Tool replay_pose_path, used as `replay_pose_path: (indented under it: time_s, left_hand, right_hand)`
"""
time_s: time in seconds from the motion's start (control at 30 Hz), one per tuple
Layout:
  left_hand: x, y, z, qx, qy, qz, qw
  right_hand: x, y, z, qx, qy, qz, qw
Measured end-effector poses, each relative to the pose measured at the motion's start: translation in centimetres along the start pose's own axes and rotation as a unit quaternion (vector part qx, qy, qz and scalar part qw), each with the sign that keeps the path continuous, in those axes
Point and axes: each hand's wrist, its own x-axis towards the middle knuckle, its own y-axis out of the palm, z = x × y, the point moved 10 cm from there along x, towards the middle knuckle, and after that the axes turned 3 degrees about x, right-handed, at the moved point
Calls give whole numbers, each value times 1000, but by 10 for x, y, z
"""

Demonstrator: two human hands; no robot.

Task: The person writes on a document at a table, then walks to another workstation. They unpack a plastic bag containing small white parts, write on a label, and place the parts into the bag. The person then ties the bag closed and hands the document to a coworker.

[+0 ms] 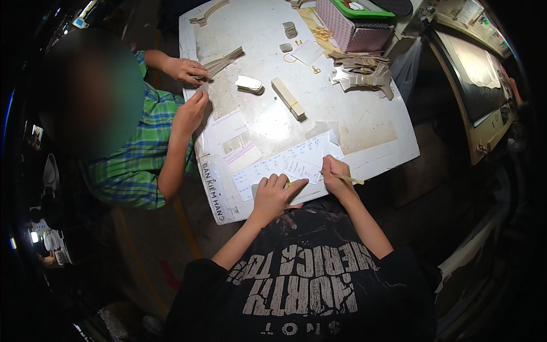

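Observation:
My left hand (272, 196) lies at the table's near edge, pressing on handwritten paper sheets (263, 169). Its index finger is stretched out toward a smaller written slip (301, 166). A small yellowish bit shows by its fingers, too small to name. In my right hand (336, 174) is a pen (351, 179), gripped with its pale yellow end sticking out to the right. The pen's tip is hidden by the fingers, close to the slip's right side.
Across the white table (250, 43) lie a banded pale bundle (289, 100), a stack of white pieces (249, 85), banded grey-brown cut pieces (364, 74) and a patterned box (347, 28). On the left, a co-worker in a green plaid shirt (154, 125) handles thin strips (225, 61).

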Motion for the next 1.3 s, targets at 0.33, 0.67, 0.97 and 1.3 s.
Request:
replay_pose_path:
  time_s: [0.33,0.67,0.97,1.3]
  left_hand:
    - [-1,7,-2,0,0,22,1000]
    - [-9,13,-8,-2,41,-35,999]
    - [-17,27,-4,-16,33,-36,999]
    - [-19,36,-1,-34,22,-40,998]
  right_hand:
    - [-4,-8,-10,6,-28,-51,998]
    - [-7,5,-34,279,65,-25,958]
    - [-34,20,19,246,42,158,955]
    - [-40,32,26,234,33,191,953]
